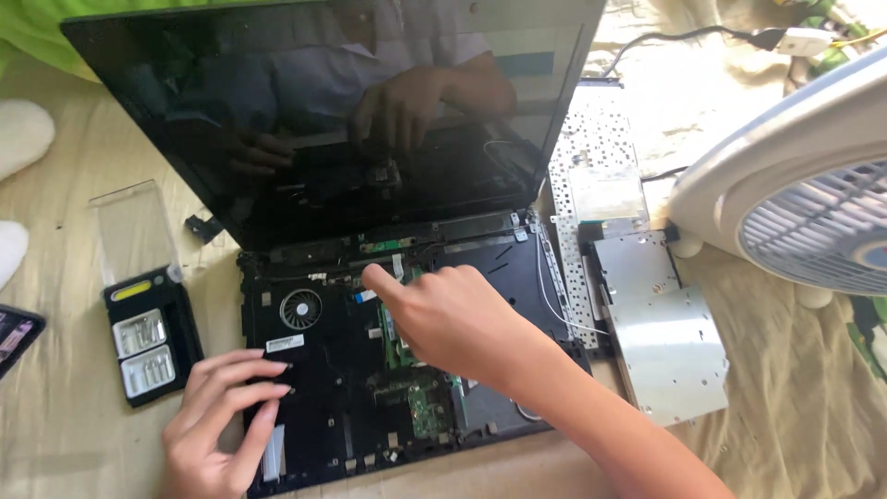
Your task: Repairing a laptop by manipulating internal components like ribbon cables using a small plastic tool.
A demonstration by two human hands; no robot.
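Probing the opened black laptop base with both bare hands.
Left of the base lies a black screwdriver-bit case; left hand rests flat on its front left corner, grip released; right hand presses a fingertip near the hinge, grasping nothing; right of it lies a silver metal drive.

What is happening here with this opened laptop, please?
A person works on an opened laptop whose keyboard is removed and inner boards are exposed. The right hand points a finger near the hinge area, while the left hand rests on the base's left edge. A screwdriver bit case lies to the left.
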